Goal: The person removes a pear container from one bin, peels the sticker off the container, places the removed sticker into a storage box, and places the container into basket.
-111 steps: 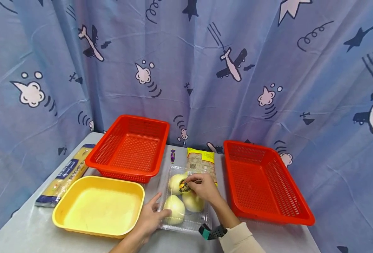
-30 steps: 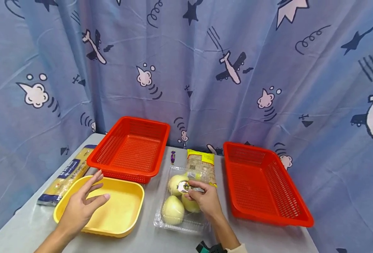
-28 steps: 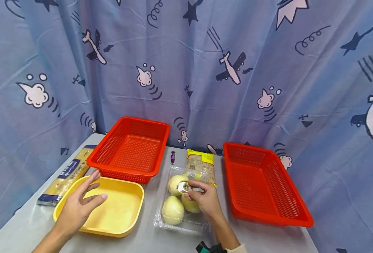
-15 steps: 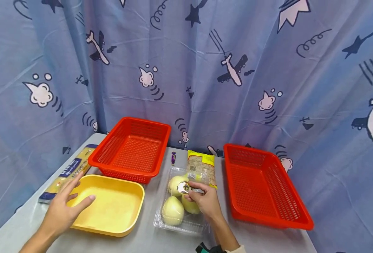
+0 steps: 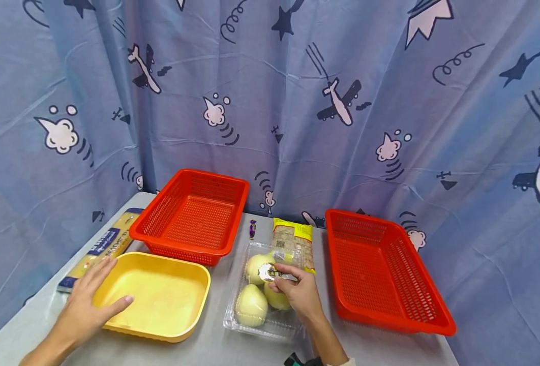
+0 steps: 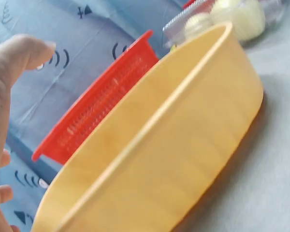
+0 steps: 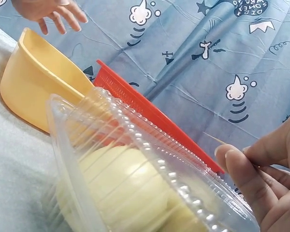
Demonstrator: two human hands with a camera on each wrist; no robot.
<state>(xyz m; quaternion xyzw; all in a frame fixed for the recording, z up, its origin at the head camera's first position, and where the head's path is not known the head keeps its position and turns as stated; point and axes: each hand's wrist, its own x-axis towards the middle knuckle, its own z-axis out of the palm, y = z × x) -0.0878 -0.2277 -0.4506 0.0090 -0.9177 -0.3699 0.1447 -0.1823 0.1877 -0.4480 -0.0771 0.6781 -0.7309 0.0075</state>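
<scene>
A clear plastic clamshell box (image 5: 264, 331) with several pale yellow-green round fruits (image 5: 251, 305) lies mid-table. Over it, my right hand (image 5: 299, 292) pinches a round label (image 5: 267, 272) between thumb and fingers. The right wrist view shows that label edge-on as a thin strip (image 7: 213, 138) above the lid. My left hand (image 5: 83, 307) hovers at the left rim of the yellow basin (image 5: 160, 338), its fingers spread and holding nothing. In the left wrist view its thumb (image 6: 31, 52) stands apart from the basin wall.
Behind the basin sits a red basket (image 5: 199, 218), with a long yellow-and-blue spaghetti packet (image 5: 107, 239) to its left. Another red basket (image 5: 366, 269) stands on the right. A purple-wrapped candy (image 5: 252, 230) and a yellow-topped bag (image 5: 293, 239) lie behind the box, before the curtain (image 5: 270, 101).
My left hand has left the clear box and moved left to the basin, drifting further left lately. My right hand stays over the box; the label now looks paler and shinier.
</scene>
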